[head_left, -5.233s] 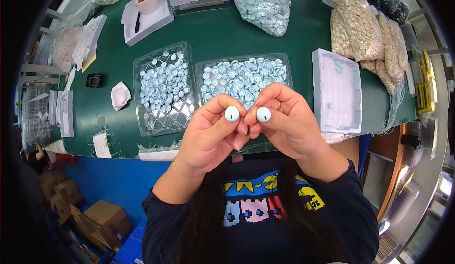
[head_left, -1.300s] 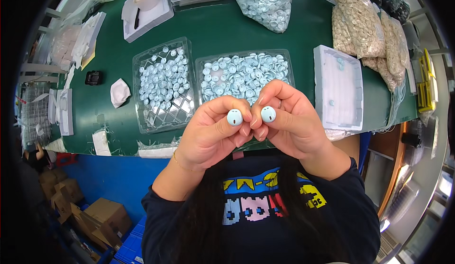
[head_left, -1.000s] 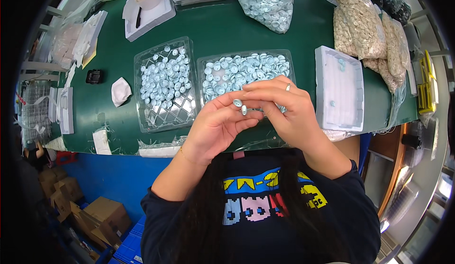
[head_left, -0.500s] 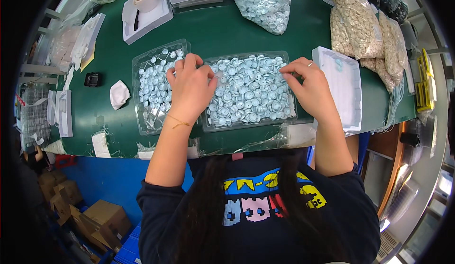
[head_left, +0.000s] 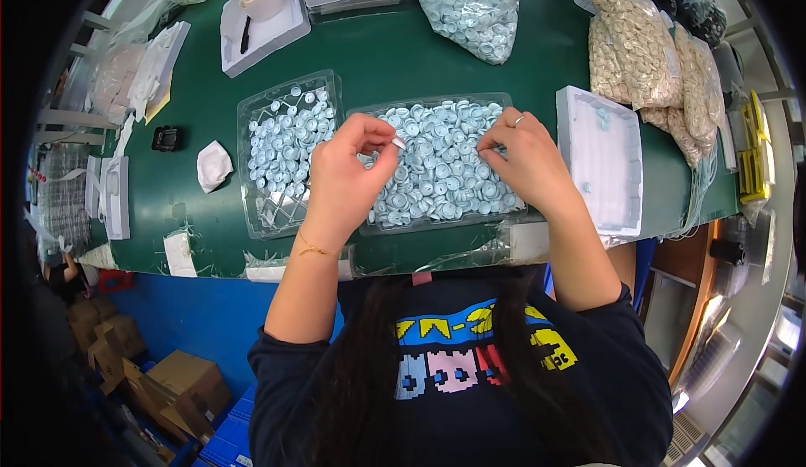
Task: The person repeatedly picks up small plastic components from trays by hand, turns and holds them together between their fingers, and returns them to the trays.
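Note:
My left hand hovers over the left end of a clear tray heaped with small pale blue round caps. Its thumb and fingers pinch one small cap. My right hand reaches into the right side of the same heap, fingers curled down among the caps; what it grips is hidden. To the left stands a second clear tray with caps set out in rows over most of it and bare pockets at its near end.
A white foam tray lies right of my right hand. Bags of blue caps and beige parts lie at the back. A white tray with a tape roll, a crumpled white cloth and a small black object sit on the green table.
Both hands held one cap each up close, then brought them together and dropped to the trays. My left hand moved from the left tray to the heap, now pinching a cap.

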{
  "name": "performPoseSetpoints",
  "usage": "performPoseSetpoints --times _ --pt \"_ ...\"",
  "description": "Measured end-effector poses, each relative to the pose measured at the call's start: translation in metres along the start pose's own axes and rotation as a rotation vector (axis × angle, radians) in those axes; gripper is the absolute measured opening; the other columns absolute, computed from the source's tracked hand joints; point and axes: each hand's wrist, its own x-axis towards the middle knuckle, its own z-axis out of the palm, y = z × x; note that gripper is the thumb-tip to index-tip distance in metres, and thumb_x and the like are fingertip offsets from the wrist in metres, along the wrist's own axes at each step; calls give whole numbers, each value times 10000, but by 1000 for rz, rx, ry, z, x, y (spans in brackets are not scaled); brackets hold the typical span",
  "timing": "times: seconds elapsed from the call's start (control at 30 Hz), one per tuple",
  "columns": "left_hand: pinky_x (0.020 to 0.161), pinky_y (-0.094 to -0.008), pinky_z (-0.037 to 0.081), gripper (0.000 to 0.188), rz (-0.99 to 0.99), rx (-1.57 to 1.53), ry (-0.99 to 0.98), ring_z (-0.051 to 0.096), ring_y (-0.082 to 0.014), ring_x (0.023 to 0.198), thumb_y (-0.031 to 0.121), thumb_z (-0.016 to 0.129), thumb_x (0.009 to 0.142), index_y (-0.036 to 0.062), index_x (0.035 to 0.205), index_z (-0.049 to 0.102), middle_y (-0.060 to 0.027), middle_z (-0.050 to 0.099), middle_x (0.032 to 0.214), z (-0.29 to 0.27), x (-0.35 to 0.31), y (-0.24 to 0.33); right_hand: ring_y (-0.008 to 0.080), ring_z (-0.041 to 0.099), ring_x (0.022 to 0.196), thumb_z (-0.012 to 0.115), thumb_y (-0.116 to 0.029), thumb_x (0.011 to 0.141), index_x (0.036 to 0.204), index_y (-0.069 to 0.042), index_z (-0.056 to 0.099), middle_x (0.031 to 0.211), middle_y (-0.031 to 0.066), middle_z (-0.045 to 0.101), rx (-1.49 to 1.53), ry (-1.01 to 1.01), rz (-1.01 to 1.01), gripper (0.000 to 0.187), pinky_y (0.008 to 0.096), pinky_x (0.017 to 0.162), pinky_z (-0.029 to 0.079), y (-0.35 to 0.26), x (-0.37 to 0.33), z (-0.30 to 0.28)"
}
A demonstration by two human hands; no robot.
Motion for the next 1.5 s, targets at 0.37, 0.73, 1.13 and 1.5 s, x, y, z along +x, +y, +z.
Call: performPoseSetpoints --times 0.37,0.73,1.13,1.5 --pt "647 -221 453 134 -291 -745 -233 571 -98 733 27 529 846 -26 950 597 -62 613 824 -2 -29 30 272 494 789 647 -33 679 785 -61 644 818 74 546 -55 -44 -47 110 356 718 429 -2 -2 -1" --pt "665 -223 464 161 -87 -698 -101 587 -109 760 -55 582 803 -64 964 570 -97 618 856 -5 -46 58 161 584 812 541 31 809 903 37 590 877 141 606 1282 -73 74 105 257 675 486 -63 -20 -33" --pt "606 -220 411 145 48 -689 -48 523 -100 680 -81 630 753 -35 872 560 -97 610 800 -5 -48 61 106 578 782 615 61 772 942 37 588 873 85 577 1332 71 -80 173 221 703 502 -88 -30 -25" --pt "613 -218 428 167 187 -649 -7 529 -111 683 -86 645 743 -29 869 550 -112 604 811 -3 -47 58 120 606 721 647 89 730 918 31 592 838 94 622 1135 296 -229 205 229 663 518 -90 -29 -21"
